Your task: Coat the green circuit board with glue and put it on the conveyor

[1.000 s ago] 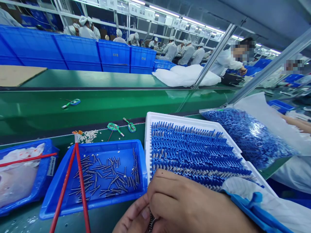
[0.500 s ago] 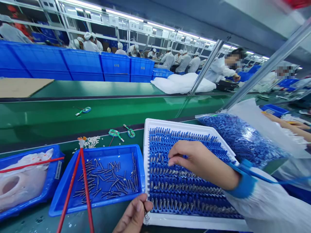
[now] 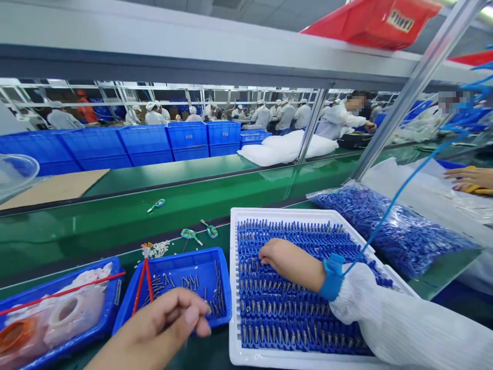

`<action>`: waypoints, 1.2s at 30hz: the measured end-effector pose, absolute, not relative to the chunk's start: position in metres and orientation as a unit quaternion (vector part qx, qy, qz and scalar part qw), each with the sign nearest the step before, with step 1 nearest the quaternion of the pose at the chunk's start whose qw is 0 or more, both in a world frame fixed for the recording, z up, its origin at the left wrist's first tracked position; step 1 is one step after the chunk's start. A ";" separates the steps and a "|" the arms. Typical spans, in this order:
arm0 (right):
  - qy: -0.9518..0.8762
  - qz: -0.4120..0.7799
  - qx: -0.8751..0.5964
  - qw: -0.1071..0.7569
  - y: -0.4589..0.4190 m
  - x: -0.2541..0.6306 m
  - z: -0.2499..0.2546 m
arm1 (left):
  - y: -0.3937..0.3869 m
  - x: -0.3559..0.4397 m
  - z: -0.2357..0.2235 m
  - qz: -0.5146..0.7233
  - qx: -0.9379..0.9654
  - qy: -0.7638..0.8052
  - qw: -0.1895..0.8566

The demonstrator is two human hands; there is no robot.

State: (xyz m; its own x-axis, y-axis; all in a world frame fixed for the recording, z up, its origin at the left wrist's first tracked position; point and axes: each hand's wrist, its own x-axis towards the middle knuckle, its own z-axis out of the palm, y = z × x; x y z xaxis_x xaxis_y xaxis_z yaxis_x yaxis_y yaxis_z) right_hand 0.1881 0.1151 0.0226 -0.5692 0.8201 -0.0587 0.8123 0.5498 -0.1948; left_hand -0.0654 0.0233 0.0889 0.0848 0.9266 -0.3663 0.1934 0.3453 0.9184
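Metal springs (image 3: 256, 334) are sitting among rows of blue plastic clips (image 3: 339, 239) in the white tray (image 3: 277, 359); the rows are running left to right, the nearest springs' long axes standing upright or pointing far, I cannot tell which. The right hand (image 3: 287, 262) is bending its narrowly gathered fingers down at a middle row, its grip hidden. The left hand (image 3: 165, 321) is hovering over the blue bin (image 3: 175, 261), thumb and fingers curling close; whether it is holding anything, I cannot tell. Dark springs (image 3: 219, 293) are lying in the bin, pointing various ways. Green circuit boards (image 3: 189, 234) are lying beyond.
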 end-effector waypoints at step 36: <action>-0.884 0.064 -0.462 0.007 0.104 0.178 0.009 | 0.076 -0.153 0.105 0.064 0.757 0.631 0.157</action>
